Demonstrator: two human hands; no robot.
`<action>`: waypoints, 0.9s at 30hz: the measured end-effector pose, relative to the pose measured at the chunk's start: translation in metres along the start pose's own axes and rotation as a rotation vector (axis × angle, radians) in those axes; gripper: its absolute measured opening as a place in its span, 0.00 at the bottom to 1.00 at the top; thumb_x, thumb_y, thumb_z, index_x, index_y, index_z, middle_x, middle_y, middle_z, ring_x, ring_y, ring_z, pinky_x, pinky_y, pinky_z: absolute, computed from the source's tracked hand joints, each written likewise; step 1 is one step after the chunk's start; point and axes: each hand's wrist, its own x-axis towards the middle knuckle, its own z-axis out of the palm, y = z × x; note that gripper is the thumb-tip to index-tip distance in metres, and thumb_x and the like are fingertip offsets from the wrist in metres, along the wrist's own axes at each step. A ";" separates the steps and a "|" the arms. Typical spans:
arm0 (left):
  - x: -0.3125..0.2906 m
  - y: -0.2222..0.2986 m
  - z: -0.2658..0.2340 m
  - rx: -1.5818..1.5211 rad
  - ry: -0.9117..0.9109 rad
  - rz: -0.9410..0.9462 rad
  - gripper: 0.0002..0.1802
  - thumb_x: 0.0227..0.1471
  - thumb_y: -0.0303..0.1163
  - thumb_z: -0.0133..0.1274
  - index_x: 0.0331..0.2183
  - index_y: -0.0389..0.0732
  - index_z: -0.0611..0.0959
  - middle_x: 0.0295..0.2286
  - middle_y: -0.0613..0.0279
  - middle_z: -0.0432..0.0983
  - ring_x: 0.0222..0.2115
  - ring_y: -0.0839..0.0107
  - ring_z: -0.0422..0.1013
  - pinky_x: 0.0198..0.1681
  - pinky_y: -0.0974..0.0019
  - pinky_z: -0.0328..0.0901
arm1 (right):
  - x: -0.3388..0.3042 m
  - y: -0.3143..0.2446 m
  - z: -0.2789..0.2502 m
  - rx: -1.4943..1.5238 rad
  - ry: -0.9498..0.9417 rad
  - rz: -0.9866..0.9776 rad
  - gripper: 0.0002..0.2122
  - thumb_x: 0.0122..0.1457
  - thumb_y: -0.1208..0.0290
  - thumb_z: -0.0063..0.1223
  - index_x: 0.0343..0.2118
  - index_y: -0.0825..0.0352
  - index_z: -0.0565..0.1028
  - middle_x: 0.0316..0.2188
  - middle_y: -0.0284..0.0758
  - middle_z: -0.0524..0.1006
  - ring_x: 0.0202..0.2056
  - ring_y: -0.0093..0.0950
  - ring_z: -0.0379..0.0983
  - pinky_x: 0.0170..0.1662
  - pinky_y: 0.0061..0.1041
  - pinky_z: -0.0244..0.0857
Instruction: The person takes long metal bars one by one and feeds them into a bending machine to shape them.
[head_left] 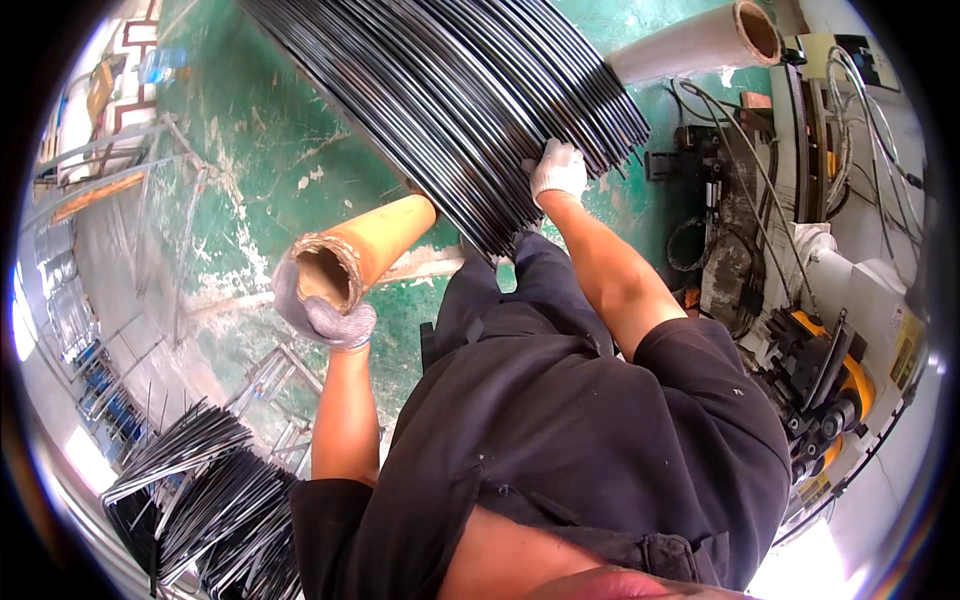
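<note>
A big bundle of thin black bent rods (pixel 460 100) hangs over a long cardboard tube (pixel 375 245) whose far end (pixel 720 40) shows at the upper right. My left hand (pixel 325 310), in a grey work glove, is wrapped around the tube's near open end. My right hand (pixel 557 172), in a white glove, presses against the lower edge of the rod bundle; whether its fingers close around any rods is hidden. I wear a black shirt and dark trousers.
A green painted floor (pixel 260 150) lies below. A metal machine with cables and yellow parts (pixel 800 300) stands at the right. More black rods (pixel 210 490) lie heaped at the lower left, next to metal racks (pixel 90 330).
</note>
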 end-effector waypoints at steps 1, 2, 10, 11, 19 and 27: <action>0.010 0.010 0.006 0.013 0.009 0.047 0.32 0.44 0.42 0.58 0.48 0.30 0.80 0.48 0.45 0.77 0.50 0.53 0.74 0.57 0.54 0.65 | 0.003 0.002 0.000 0.028 -0.057 0.006 0.26 0.52 0.47 0.68 0.42 0.65 0.76 0.41 0.45 0.80 0.46 0.46 0.78 0.49 0.43 0.73; 0.019 0.024 0.008 0.035 -0.002 0.068 0.30 0.44 0.43 0.57 0.45 0.30 0.82 0.46 0.45 0.79 0.48 0.53 0.75 0.55 0.53 0.66 | 0.005 0.001 0.001 0.040 -0.111 0.011 0.25 0.53 0.47 0.68 0.42 0.64 0.77 0.41 0.46 0.81 0.46 0.46 0.79 0.49 0.44 0.73; 0.029 0.032 0.008 0.210 -0.062 0.366 0.24 0.58 0.40 0.47 0.47 0.31 0.77 0.44 0.46 0.79 0.44 0.48 0.75 0.50 0.48 0.69 | 0.012 -0.001 -0.039 0.012 -0.362 -0.065 0.24 0.56 0.45 0.64 0.42 0.64 0.82 0.43 0.47 0.83 0.48 0.46 0.79 0.52 0.42 0.73; 0.031 0.032 0.012 0.185 -0.022 0.389 0.24 0.59 0.40 0.46 0.48 0.31 0.77 0.45 0.46 0.78 0.44 0.48 0.75 0.50 0.48 0.69 | 0.017 -0.003 -0.053 0.035 -0.398 -0.071 0.24 0.56 0.45 0.64 0.42 0.65 0.82 0.43 0.47 0.83 0.48 0.46 0.79 0.53 0.42 0.72; 0.022 0.044 0.017 0.114 0.136 0.387 0.22 0.64 0.34 0.39 0.51 0.30 0.76 0.47 0.43 0.77 0.47 0.47 0.74 0.54 0.48 0.68 | 0.028 0.016 -0.040 0.676 -0.668 0.015 0.15 0.63 0.60 0.64 0.41 0.70 0.79 0.30 0.40 0.82 0.28 0.32 0.79 0.33 0.33 0.75; -0.029 0.113 -0.026 0.406 0.051 0.354 0.11 0.59 0.21 0.51 0.44 0.29 0.78 0.47 0.43 0.75 0.51 0.46 0.72 0.57 0.47 0.67 | -0.060 0.003 -0.171 0.183 -0.485 0.011 0.36 0.56 0.41 0.63 0.48 0.77 0.79 0.44 0.56 0.81 0.48 0.47 0.80 0.51 0.40 0.72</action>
